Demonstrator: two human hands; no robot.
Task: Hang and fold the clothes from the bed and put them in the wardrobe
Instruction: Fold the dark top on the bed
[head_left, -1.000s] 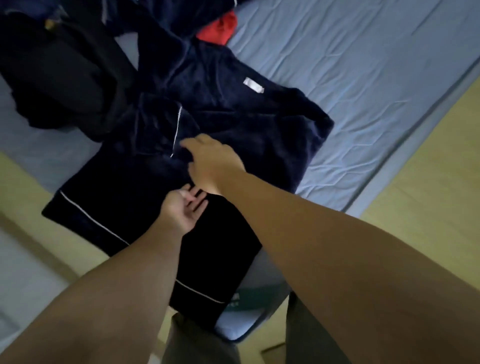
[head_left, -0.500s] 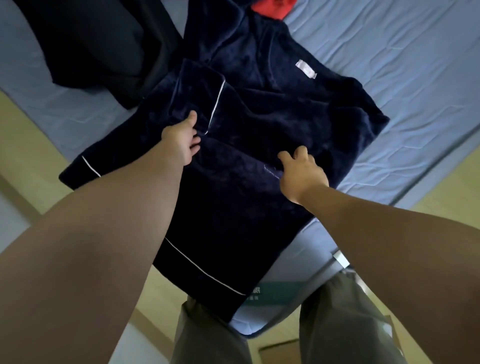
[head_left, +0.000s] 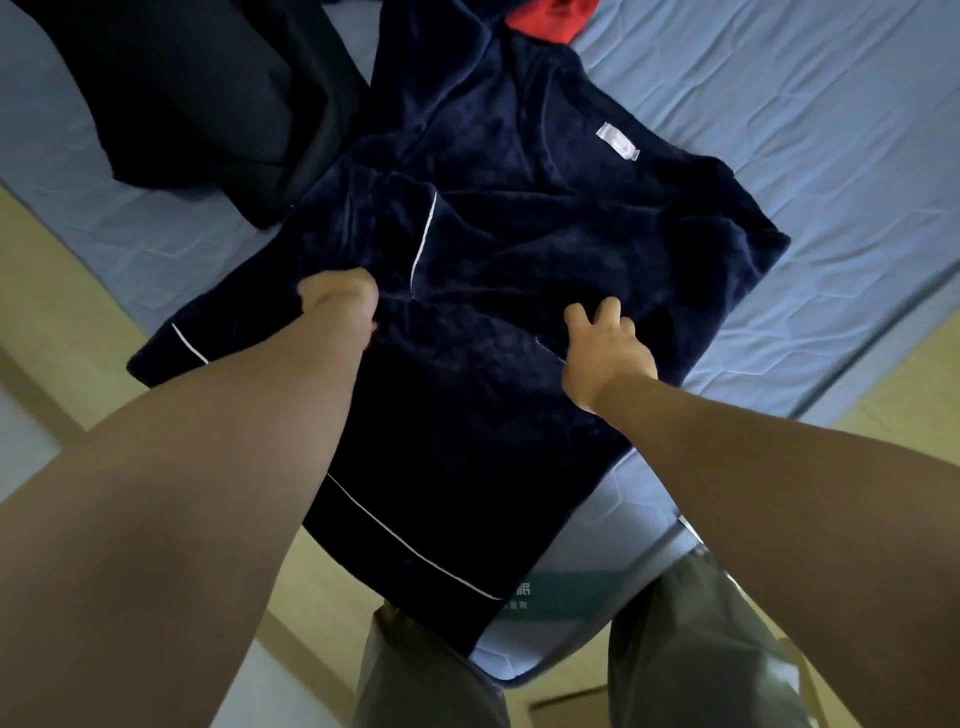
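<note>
Currently the navy top (head_left: 519, 260), spread at mid-frame on the bed (head_left: 779, 104), is being folded: fabric is being gripped by the curled left hand (head_left: 337, 301) and pressed by the spread right hand (head_left: 608, 348). Next, the side likely needs folding inward.

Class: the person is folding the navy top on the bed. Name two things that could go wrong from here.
The hem of the navy top hangs over the mattress corner; a tug from the left hand could slide it off. Its far side meets the black clothes, which might get dragged along.
</note>
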